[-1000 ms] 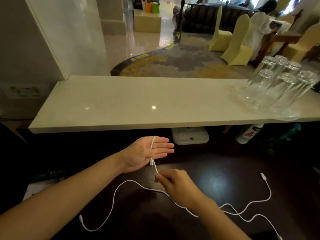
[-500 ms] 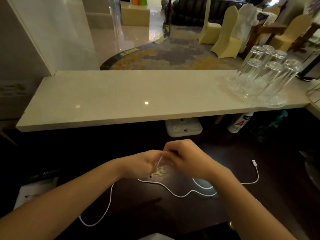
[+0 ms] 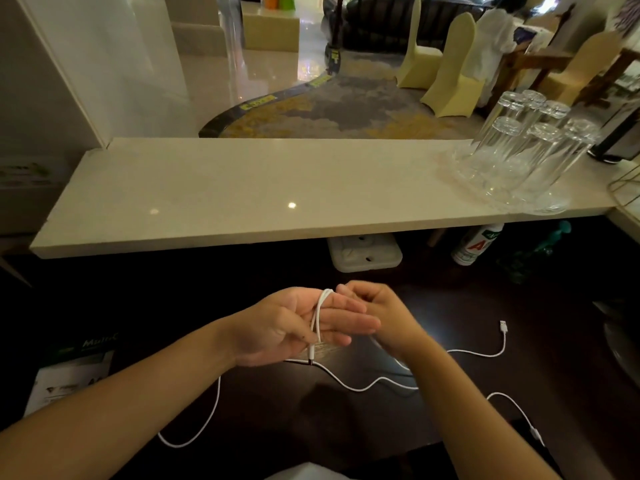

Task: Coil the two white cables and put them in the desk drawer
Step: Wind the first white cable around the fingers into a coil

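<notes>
My left hand [image 3: 294, 323] is held flat, palm toward me, fingers pointing right. A white cable [image 3: 318, 315] is looped once or twice around those fingers, its plug end dangling below the palm. My right hand [image 3: 377, 313] sits just behind the left fingertips, fingers curled on the cable. The rest of that cable trails over the dark desk [image 3: 277, 410] in waves. A second white cable [image 3: 485, 355] with a USB plug lies to the right on the desk. No drawer is visible.
A pale stone shelf [image 3: 242, 195] runs across above the desk, with several upturned glasses [image 3: 519, 157] at its right end. Under it sit a white power strip [image 3: 363, 254] and a bottle [image 3: 474, 244]. A box [image 3: 69, 372] lies at the desk's left.
The cable lay only across my open left palm; it has been wound around the left fingers. My right hand rose from the desk to behind the left fingertips.
</notes>
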The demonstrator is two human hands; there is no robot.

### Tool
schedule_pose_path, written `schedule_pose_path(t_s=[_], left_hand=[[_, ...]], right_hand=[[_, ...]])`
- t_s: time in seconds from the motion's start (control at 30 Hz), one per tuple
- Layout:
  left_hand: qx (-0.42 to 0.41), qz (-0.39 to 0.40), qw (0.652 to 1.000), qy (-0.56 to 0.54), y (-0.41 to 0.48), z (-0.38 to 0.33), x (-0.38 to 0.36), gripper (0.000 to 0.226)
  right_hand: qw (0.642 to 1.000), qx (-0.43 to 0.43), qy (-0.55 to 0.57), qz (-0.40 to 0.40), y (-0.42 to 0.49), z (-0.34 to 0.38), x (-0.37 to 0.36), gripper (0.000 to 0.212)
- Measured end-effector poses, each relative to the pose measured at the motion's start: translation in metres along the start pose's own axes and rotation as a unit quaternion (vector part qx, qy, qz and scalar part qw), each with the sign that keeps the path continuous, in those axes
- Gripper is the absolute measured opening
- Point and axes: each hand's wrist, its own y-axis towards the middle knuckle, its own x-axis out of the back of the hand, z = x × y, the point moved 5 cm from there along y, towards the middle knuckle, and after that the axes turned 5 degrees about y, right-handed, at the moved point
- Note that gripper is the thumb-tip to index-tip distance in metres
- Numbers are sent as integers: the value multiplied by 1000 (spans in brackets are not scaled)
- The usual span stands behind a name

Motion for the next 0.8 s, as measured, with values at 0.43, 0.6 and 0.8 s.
schedule_pose_path(t_s=[0.43,0.6,0.8], left_hand=[[-8,-116,993,18,4,6,24,77],[-7,-134,988,80,7,10,31,75],[50,-113,963,240,8,17,32,73]], right_hand=[[999,-32,4,-38,-32,-28,-40,29],[976,25,-217,-8,-41,-10,-45,25],[924,81,-368,69,-49,32,-49,29]])
